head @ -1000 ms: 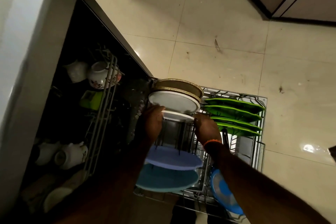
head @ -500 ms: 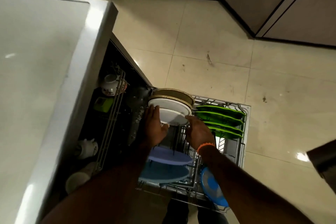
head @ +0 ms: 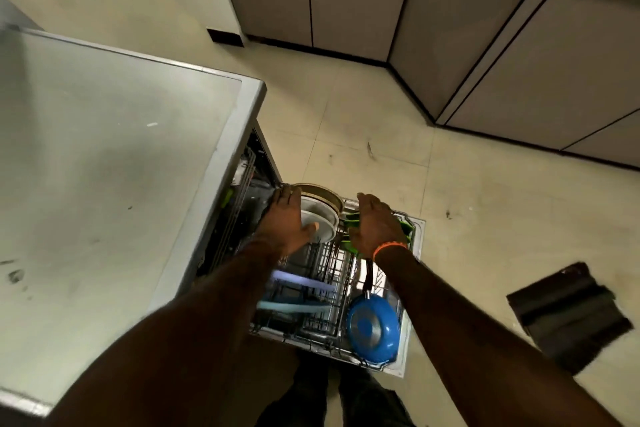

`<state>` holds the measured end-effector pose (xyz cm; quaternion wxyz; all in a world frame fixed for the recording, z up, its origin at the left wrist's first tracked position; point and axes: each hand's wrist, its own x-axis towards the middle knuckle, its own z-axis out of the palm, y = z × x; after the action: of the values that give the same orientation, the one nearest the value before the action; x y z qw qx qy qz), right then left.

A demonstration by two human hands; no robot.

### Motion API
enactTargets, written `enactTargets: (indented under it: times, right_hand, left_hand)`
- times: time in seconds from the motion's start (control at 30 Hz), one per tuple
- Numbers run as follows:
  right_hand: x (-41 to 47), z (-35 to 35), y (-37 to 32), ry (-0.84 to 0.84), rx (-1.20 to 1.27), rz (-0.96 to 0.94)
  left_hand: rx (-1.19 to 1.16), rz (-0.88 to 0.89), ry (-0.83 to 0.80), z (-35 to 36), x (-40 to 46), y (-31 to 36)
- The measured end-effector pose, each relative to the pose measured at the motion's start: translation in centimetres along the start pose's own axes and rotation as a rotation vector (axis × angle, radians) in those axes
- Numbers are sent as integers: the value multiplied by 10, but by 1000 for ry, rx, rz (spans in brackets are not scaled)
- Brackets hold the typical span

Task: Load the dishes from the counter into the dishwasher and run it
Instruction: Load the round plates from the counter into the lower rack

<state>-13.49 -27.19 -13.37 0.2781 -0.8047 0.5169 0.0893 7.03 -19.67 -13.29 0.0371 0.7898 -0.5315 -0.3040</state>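
head view looks down on the pulled-out dishwasher rack [head: 414,291] beside the desk [head: 104,184]. left hand [head: 282,224] hovers with relaxed fingers over the white plates [head: 322,222], holding nothing; these stand on edge at the rack's far end. right hand [head: 375,225], fingers straight, rests over the green plates [head: 351,229]. blue pan [head: 372,326] stands at the near corner, handle pointing away.

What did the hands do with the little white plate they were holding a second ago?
Both hands let go of the small white plate; it now stands in the rack in front of the bigger plates. The left hand and right hand have lifted, fingers straight, holding nothing. The green plates, blue pan and lower rack stayed put.
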Motion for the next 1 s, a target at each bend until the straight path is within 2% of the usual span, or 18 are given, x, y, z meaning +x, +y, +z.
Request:
enactTargets:
  times: [0.33, 0.6, 1.0]
  right_hand:
    - [-79, -34, -26, 23, -90, -15]
    - [-107, -34, -33, 13, -149, -65]
    - [-120, -34, -59, 18, -284, -498]
  left_hand:
    - [77, 120, 1, -31, -78, 14]
    - [104, 106, 10, -24, -125, -3]
    - [-8, -165, 232, -7, -215, 4]
